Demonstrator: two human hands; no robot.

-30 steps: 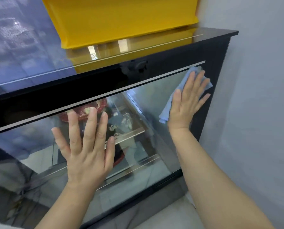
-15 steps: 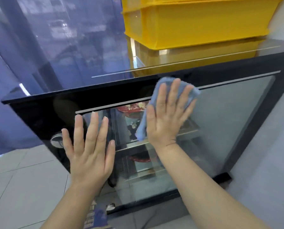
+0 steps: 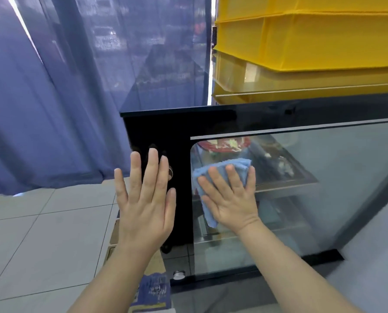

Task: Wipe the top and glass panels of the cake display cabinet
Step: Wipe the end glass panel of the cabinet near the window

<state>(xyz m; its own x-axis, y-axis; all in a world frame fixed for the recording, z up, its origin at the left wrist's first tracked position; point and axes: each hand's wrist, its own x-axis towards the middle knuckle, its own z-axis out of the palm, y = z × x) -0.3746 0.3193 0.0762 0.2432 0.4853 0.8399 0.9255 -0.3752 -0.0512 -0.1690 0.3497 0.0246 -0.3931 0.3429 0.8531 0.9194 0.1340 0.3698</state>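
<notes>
The black cake display cabinet [image 3: 157, 132] fills the right half of the view, its front glass panel [image 3: 323, 188] facing me. My right hand [image 3: 231, 199] presses a folded blue cloth [image 3: 224, 168] flat against the glass near the panel's upper left corner, fingers straight and spread. My left hand [image 3: 145, 199] is held up flat with straight fingers in front of the cabinet's black left frame; whether it touches the frame I cannot tell. Through the glass I see shelves and a red cake [image 3: 224, 144].
Stacked yellow plastic crates [image 3: 312, 41] sit on the cabinet's glossy top. A blue curtain [image 3: 41, 109] hangs at the left over a white tiled floor [image 3: 41, 233]. A cardboard box with a blue label [image 3: 152, 292] lies by the cabinet's lower left corner. A grey wall stands at the right.
My right hand has slid the blue cloth leftward across the glass, from the right end to the left end of the panel. My left hand has shifted from the glass towards the black frame.
</notes>
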